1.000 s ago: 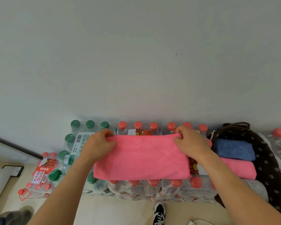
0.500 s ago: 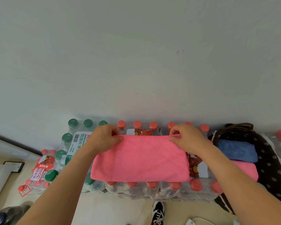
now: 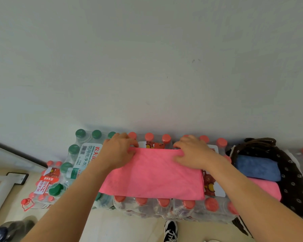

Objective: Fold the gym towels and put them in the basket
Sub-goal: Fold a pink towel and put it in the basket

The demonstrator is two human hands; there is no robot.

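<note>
The wall (image 3: 147, 67) fills the view from 9 through 12 to 3 o'clock. Against its foot stand the bottle packs (image 3: 164, 208), shrink-wrapped and capped in red and green. Their level tops serve as the bench, probably because nothing flatter is to hand.

The towel (image 3: 152, 173), pink, lies across the red caps in the middle of the bench. It is doubled into a wide rectangle whose near edge reaches the front row of caps. It lies flat so the layers can be squared before the next fold.

At 3 o'clock of it, touching the packs, sits the basket (image 3: 294, 172), dark cloth with small flowers and its mouth open. It is close enough that a finished towel needs only a short carry. Inside, a blue towel (image 3: 257, 167) lies folded toward 12, with a pink one (image 3: 264, 189) just beside it toward 6. The job looks partly done.

The left hand (image 3: 119, 151) is at the towel's far edge near 10 o'clock, its grip pinching the corner with curled fingers. The right hand (image 3: 192, 152) is near 1 o'clock, its fingers hooked over the same edge and its thumb on the cloth. Its grip also seems to pinch. Holding both far corners keeps the edges matched, likely ahead of folding it across.

A shoe (image 3: 171, 229) shows at 6 o'clock.
</note>
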